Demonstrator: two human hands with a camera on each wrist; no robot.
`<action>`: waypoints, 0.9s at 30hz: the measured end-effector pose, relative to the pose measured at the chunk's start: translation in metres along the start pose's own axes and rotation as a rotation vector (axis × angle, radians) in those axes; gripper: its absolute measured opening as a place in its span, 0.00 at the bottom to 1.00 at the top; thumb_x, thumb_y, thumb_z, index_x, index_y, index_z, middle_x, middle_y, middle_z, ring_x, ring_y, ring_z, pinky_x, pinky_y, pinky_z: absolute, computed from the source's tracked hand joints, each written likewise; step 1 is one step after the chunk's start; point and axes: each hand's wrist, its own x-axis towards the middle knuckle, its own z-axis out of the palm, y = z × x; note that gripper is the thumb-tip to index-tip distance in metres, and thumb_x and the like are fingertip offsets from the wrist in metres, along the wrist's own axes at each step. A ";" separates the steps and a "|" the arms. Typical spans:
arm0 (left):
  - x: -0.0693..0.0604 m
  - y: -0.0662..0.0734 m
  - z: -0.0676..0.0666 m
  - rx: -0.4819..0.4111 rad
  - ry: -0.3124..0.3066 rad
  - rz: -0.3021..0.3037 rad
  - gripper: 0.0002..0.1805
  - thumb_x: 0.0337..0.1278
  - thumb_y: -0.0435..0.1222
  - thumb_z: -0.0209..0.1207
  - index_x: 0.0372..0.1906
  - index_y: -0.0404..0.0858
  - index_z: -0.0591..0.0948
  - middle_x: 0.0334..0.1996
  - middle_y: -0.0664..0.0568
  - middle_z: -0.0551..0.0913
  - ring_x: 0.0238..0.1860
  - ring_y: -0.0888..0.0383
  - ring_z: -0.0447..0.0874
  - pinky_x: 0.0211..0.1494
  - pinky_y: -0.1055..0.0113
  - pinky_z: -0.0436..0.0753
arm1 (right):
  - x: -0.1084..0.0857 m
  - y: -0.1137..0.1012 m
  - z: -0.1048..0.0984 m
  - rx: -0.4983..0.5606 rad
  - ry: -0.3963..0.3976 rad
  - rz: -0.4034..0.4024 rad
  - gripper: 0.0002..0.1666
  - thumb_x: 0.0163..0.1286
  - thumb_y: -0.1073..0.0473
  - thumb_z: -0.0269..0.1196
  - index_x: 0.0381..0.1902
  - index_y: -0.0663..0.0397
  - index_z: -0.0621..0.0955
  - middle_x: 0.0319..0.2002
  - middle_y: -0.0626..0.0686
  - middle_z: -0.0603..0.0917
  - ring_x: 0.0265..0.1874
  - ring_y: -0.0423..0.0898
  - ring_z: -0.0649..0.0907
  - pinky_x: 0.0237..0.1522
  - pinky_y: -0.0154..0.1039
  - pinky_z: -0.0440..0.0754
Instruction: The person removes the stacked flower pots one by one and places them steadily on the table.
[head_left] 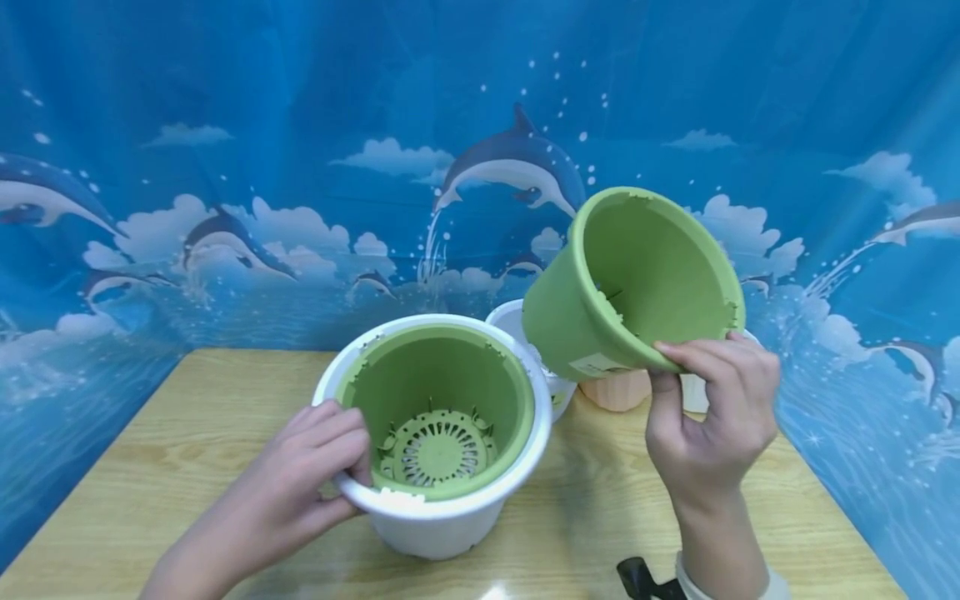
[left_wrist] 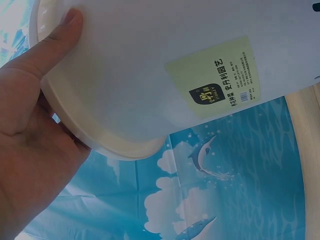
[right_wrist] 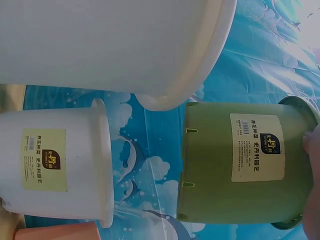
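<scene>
A white flower pot [head_left: 435,533] stands on the table in the head view, with a green pot [head_left: 442,350] nested inside it. My left hand [head_left: 315,458] grips their near left rim, fingers over the edge and thumb below outside. In the left wrist view the white pot's wall carries a pale green label [left_wrist: 215,77]. My right hand [head_left: 712,408] pinches the rim of another green flower pot [head_left: 562,317], held tilted in the air with its mouth toward me. A cream label [right_wrist: 257,147] shows on that pot in the right wrist view.
Behind the raised pot stands a smaller white pot [right_wrist: 82,165], partly hidden. Near it is an orange pot [head_left: 618,392], mostly covered. The wooden table [head_left: 202,417] ends at a blue dolphin-print curtain [head_left: 300,125].
</scene>
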 end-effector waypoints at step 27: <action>0.000 -0.001 0.002 -0.003 0.000 0.004 0.19 0.39 0.44 0.73 0.29 0.56 0.71 0.33 0.73 0.69 0.39 0.70 0.64 0.47 0.74 0.64 | 0.003 0.008 -0.020 -0.083 -0.087 -0.009 0.10 0.54 0.61 0.68 0.25 0.66 0.84 0.23 0.63 0.81 0.27 0.64 0.73 0.47 0.38 0.67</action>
